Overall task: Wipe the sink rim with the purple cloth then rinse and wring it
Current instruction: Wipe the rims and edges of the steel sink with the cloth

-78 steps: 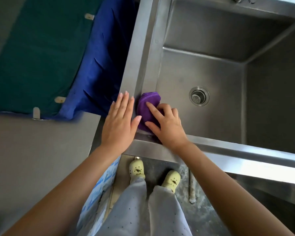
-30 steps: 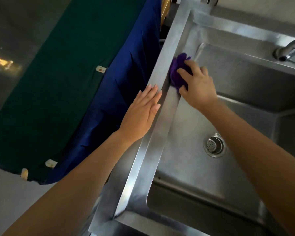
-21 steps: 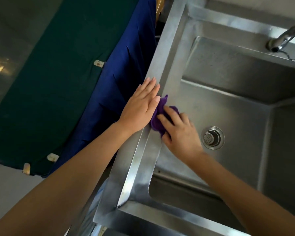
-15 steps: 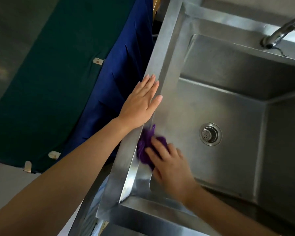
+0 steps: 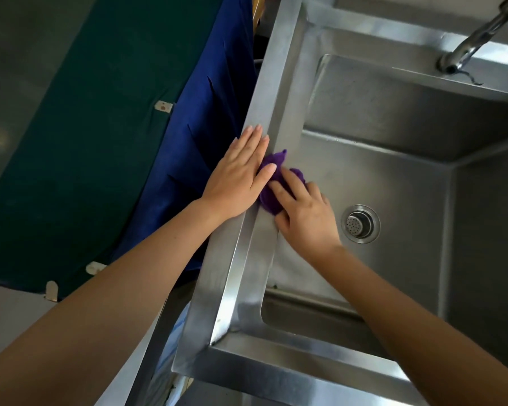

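- Where the right hand [image 5: 304, 218] presses down, its grip covers the purple cloth [image 5: 272, 183], fingers curled over the bunched fabric, holding it against the inner slope of the sink rim [image 5: 241, 259].
- Left hand [image 5: 238, 177]: just left of that grip, flat on the rim, fingers straight and together, grip wide and holding nothing; thumb touching the cloth.
- Drain strainer [image 5: 360, 224]: right of the grip, on the basin floor.
- Faucet spout [image 5: 464, 51]: well beyond the grip, up right.
- Blue fabric [image 5: 206, 118] and green fabric [image 5: 85, 112]: left of the rim.
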